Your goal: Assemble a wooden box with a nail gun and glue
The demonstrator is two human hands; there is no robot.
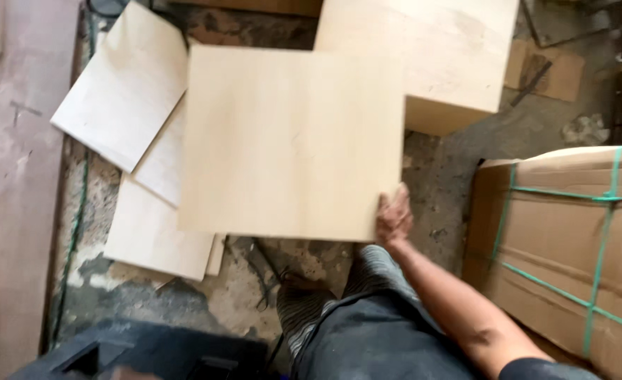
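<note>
At the far left, three pale plywood sheets (124, 88) lie overlapped on the rough floor (184, 295), the lower two partly covered. Over them I hold one square plywood panel (290, 141) flat in the air, my right hand (394, 214) clamped on its near right corner, fingers tucked under the board and hidden. My left hand is out of sight. Behind stands one light wooden box (430, 56), cut off at the top. At the right sits one cardboard carton (564, 239) bound with green straps, cropped by the edge.
</note>
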